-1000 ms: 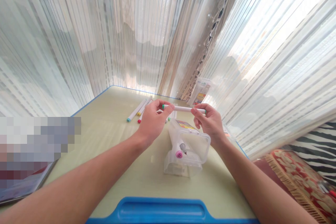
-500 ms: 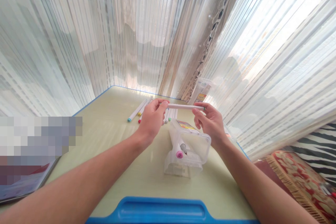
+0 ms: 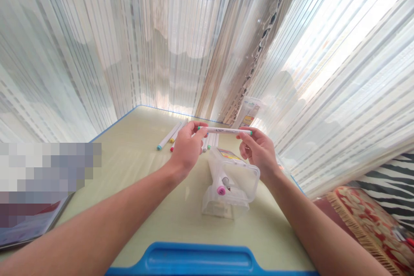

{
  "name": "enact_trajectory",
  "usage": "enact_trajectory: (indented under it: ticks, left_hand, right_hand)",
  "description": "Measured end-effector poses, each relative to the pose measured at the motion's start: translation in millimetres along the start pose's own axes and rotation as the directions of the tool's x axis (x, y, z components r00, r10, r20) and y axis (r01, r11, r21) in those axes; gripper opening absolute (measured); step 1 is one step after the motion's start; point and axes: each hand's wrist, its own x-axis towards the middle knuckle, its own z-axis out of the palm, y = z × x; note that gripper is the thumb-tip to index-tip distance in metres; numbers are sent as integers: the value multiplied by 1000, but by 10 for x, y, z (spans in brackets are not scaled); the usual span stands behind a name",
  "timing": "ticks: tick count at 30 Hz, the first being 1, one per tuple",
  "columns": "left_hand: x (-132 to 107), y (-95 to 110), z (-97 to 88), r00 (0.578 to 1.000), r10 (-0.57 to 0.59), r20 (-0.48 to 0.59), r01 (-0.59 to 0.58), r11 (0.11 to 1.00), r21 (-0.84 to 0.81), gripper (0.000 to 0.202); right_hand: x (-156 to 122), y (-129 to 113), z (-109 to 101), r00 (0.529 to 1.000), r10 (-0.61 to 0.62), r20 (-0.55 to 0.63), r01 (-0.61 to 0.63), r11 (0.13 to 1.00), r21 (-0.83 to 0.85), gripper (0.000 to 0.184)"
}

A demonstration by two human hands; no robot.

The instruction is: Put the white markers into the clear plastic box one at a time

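Between my two hands a white marker (image 3: 223,130) with green ends is held level above the table. My left hand (image 3: 189,144) pinches its left end, and my right hand (image 3: 259,151) pinches the right end. Dark print shows along the barrel. Below the marker lies a clear plastic case (image 3: 237,177), its open end facing me. Inside it are a pink-ended marker (image 3: 221,190) and a grey-tipped one (image 3: 226,182). Several white markers with coloured ends lie on the table behind my hands, among them a blue-ended marker (image 3: 166,139); my left hand partly covers the group.
A second clear case (image 3: 248,114) stands by the curtain at the table's far edge. The pale green table (image 3: 129,172) has a blue rim and a blue tray edge (image 3: 199,258) in front. A screen device (image 3: 35,233) lies at left. Patterned cushions (image 3: 371,215) are at right.
The marker has been rolled between my fingers, so its printed side now faces me. Its left green end has come into view, and my right fingertips have shifted slightly. The case stays put.
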Motion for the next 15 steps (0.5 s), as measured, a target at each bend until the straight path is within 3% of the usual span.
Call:
enact_trajectory:
  ticks: [8,15]
  left_hand:
    - [-48,11,2,982,162,95,-167,985,45,27]
    - [-112,89,25,970,174,167,-176,984,-4,33]
  right_hand:
    - [27,2,-20,992,122,-15,-121,991,63,29]
    - [30,13,-20,987,164,-5,-163,983,87,28]
